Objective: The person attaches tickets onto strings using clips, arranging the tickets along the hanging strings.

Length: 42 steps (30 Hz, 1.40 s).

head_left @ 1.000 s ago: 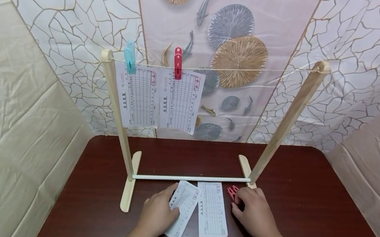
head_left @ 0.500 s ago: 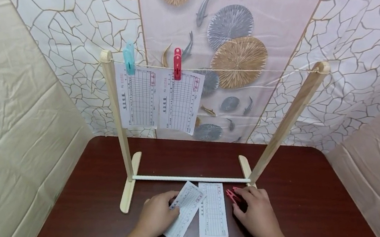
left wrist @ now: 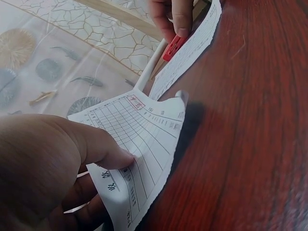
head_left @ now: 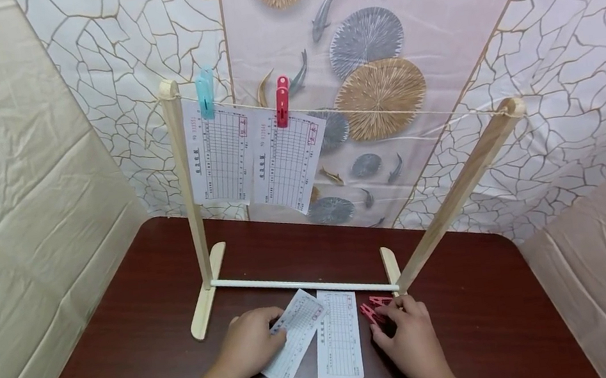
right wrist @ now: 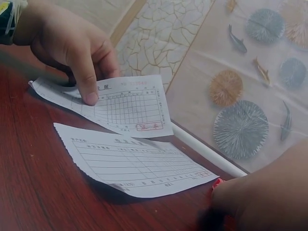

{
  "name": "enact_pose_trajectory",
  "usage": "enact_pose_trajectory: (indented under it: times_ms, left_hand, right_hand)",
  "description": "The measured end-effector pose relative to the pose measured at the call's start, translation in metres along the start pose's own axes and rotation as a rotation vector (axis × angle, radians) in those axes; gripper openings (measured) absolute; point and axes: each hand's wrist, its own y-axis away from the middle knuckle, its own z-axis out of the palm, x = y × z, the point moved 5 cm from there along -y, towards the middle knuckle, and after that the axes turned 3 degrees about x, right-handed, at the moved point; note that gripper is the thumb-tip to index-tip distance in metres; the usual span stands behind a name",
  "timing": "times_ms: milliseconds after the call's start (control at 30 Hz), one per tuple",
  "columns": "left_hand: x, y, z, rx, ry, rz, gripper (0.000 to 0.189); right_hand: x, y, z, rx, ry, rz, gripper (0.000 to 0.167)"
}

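Observation:
My left hand (head_left: 251,346) pinches a printed receipt slip (head_left: 299,328), thumb on top and fingers underneath, as the left wrist view shows. The far end of that slip is lifted and overlaps a second receipt slip (head_left: 338,339), which lies on the table. Beside it, my right hand (head_left: 414,341) has thumb and forefinger on a red clothespin (head_left: 371,314). Another red clothespin (head_left: 380,300) lies just behind, close to the forefinger. In the right wrist view only a bit of a red clothespin (right wrist: 217,183) shows at the fingertips.
A wooden stand with a left post (head_left: 189,192), a right post (head_left: 456,200) and a white bottom rod (head_left: 293,284) spans the table (head_left: 144,340). From its string (head_left: 385,111) hang two slips, under a blue clothespin (head_left: 205,97) and a red one (head_left: 282,101).
My left hand has shifted its slip slightly right, over the second slip. The two red clothespins, close together before, now lie apart at my right fingertips.

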Motion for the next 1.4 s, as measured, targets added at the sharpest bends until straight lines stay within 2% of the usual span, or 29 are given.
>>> enact_pose_trajectory:
  times_ms: [200,367,467,567,667,767,900,1033,1100,1167,1267,1400]
  left_hand:
    - [-0.002,-0.001,0.002,0.001,-0.006,0.006,0.014]
    - [-0.004,-0.003,0.001,-0.016,0.028,-0.022,0.007]
    - [-0.004,-0.003,-0.002,-0.027,0.078,-0.048,0.011]
    - [-0.004,-0.003,-0.004,-0.039,0.159,-0.072,0.009]
    - [-0.003,-0.004,-0.006,-0.048,0.238,-0.079,0.008]
    - [-0.001,-0.005,-0.007,-0.056,0.284,-0.061,0.009]
    - [0.003,-0.008,-0.007,-0.066,0.337,-0.033,0.010]
    - [0.007,-0.009,-0.008,-0.079,0.418,-0.040,0.010]
    - [0.010,-0.010,-0.010,-0.084,0.486,-0.063,0.011]
    - [0.014,-0.011,-0.014,-0.081,0.562,-0.084,0.013]
    - [0.021,-0.012,-0.022,-0.055,0.644,-0.095,0.014]
    - [0.034,-0.017,-0.033,-0.019,0.689,-0.075,0.014]
  right_hand:
    - [0.004,0.000,-0.001,-0.027,-0.028,0.046,0.030]
    - [0.008,0.000,0.000,-0.039,-0.036,0.056,0.027]
    - [0.010,-0.001,-0.001,-0.062,-0.049,0.088,0.025]
    - [0.010,-0.002,-0.004,-0.096,-0.071,0.152,0.027]
    - [0.011,-0.002,-0.008,-0.121,-0.139,0.230,0.033]
    - [0.012,-0.003,-0.011,-0.114,-0.244,0.274,0.037]
    - [0.010,-0.006,-0.016,-0.101,-0.412,0.292,0.043]
    - [0.006,-0.009,-0.016,-0.118,-0.743,0.412,0.049]
    - [0.002,-0.011,-0.018,-0.105,-0.927,0.477,0.050]
    - [-0.002,-0.012,-0.020,-0.090,-1.066,0.507,0.048]
    - [-0.009,-0.015,-0.024,-0.082,-1.156,0.496,0.042]
    - [-0.017,-0.024,-0.034,-0.063,-1.196,0.454,0.037]
